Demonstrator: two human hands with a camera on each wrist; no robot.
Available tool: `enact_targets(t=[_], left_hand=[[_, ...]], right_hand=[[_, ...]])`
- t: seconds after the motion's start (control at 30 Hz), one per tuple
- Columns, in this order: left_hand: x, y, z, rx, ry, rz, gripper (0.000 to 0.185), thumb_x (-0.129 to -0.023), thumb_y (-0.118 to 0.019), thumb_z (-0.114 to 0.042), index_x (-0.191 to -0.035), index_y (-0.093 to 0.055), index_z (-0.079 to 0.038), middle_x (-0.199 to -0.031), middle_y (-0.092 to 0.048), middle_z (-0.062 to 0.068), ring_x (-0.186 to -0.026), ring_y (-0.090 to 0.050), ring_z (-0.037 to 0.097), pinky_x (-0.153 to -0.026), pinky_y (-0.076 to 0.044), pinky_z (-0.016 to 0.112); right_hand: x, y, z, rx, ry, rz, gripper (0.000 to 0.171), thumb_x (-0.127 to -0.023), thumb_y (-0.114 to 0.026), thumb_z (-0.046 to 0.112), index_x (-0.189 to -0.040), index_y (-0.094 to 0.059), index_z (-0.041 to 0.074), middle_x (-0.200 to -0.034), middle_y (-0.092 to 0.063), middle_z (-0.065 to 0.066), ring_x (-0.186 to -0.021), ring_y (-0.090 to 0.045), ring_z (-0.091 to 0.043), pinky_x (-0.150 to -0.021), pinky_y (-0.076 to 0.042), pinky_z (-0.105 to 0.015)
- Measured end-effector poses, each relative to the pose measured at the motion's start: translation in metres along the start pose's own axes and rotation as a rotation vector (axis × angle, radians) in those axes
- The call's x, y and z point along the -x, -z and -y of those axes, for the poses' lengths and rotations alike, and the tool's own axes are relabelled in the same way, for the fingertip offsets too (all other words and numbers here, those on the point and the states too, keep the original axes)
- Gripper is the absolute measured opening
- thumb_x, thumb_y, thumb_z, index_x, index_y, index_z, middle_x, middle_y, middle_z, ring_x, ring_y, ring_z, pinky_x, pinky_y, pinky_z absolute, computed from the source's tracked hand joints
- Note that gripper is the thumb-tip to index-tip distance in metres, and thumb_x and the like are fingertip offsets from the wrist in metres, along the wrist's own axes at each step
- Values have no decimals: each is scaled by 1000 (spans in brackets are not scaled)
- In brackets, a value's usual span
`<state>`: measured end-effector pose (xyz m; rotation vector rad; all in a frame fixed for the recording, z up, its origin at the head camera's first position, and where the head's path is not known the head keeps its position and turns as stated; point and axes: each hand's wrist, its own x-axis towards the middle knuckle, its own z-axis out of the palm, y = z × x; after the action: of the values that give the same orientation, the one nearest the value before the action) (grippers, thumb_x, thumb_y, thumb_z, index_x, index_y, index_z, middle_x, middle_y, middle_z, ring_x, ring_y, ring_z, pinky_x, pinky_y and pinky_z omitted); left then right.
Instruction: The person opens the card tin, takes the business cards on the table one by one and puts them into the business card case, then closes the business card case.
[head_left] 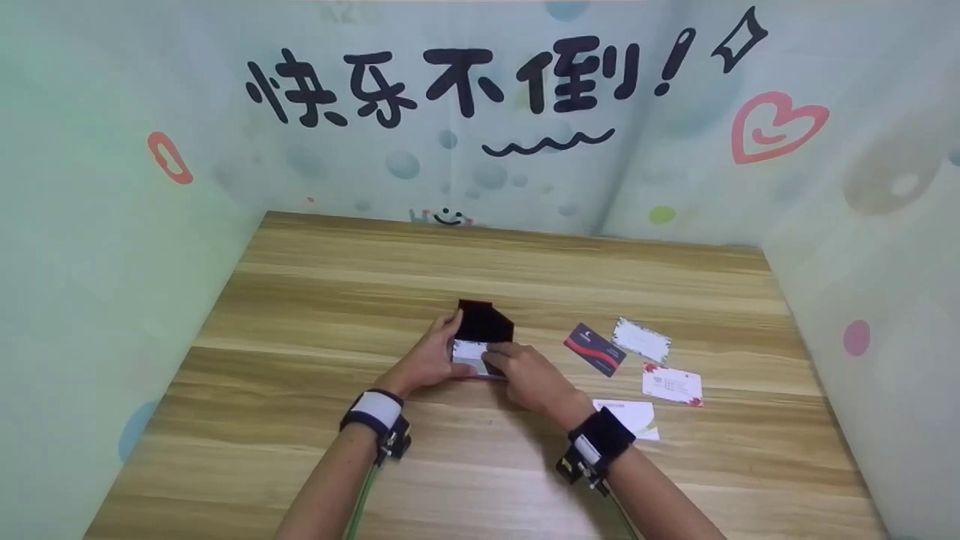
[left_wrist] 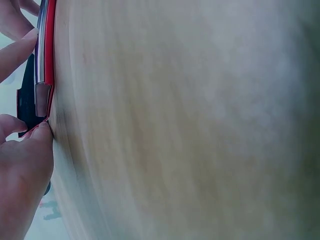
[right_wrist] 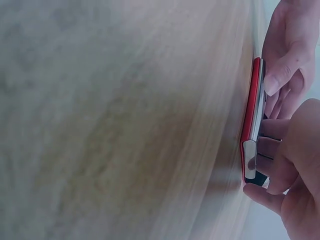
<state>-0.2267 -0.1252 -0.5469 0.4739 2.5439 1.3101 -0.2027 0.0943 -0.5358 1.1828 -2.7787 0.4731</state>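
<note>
A slim red card case (head_left: 480,371) lies on the wooden table (head_left: 315,315) with its black lid (head_left: 484,321) standing open. A white card (head_left: 468,351) sits in the case's mouth. My left hand (head_left: 448,339) grips the case's left side, thumb at the near edge and fingers by the lid. My right hand (head_left: 501,354) pinches the white card and the case's right end. The left wrist view shows the case's red edge (left_wrist: 49,60) on the wood by my left thumb (left_wrist: 30,145). In the right wrist view my right fingers (right_wrist: 277,170) curl round the case (right_wrist: 250,125).
Loose cards lie on the table to the right: a dark blue and red one (head_left: 594,349), a white one with a patterned border (head_left: 641,339), one with red corners (head_left: 672,385) and a plain white one (head_left: 634,416) by my right wrist. Printed walls (head_left: 90,225) enclose three sides.
</note>
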Motion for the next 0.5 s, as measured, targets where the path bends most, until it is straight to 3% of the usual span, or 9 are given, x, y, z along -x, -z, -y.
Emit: enact_targets(t=[0.23, 0.5], left_hand=[[-1, 1, 0, 14, -18, -3, 111, -76, -87, -23, -158, -16, 1, -160, -22, 27, -149, -27, 40, -125, -24, 46], [-1, 0, 1, 1, -8, -5, 111, -76, -87, -24, -158, -16, 1, -160, -23, 27, -149, -27, 41, -126, -23, 47]], right_hand=[[2, 1, 5, 21, 16, -27, 49, -75, -64, -10, -124, -65, -5, -123, -68, -20, -115, -66, -33, -101, -54, -43], [6, 1, 10, 15, -15, -10, 49, -79, -64, -7, -128, -63, -3, -128, -65, -19, -118, -64, -33, -101, -54, -45]])
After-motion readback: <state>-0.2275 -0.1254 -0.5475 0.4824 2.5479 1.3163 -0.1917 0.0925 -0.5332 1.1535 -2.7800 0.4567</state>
